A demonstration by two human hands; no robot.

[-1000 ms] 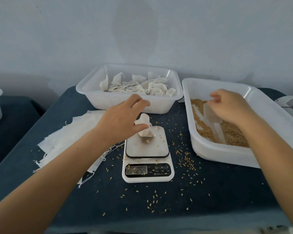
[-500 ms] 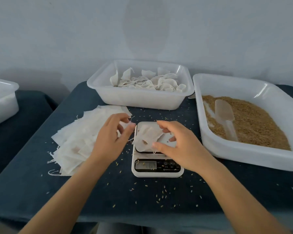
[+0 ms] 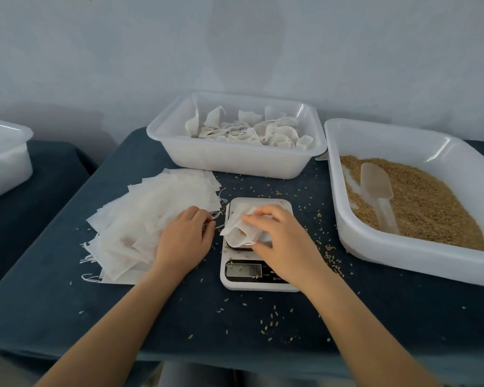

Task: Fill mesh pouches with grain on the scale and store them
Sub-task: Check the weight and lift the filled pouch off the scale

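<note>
On the blue table (image 3: pixel 67 303), the right hand (image 3: pixel 280 241) pinches a mesh pouch (image 3: pixel 239 224) on the scale (image 3: pixel 256 284), while the left hand (image 3: pixel 183 238) beside it pinches the pouch's string.

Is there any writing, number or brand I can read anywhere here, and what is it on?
Scale display: digits too blurred to read, with grains lying on it.
Small print under the buttons beside the display: too small to read.
Bins, pouches, scoop: no text visible.
</note>
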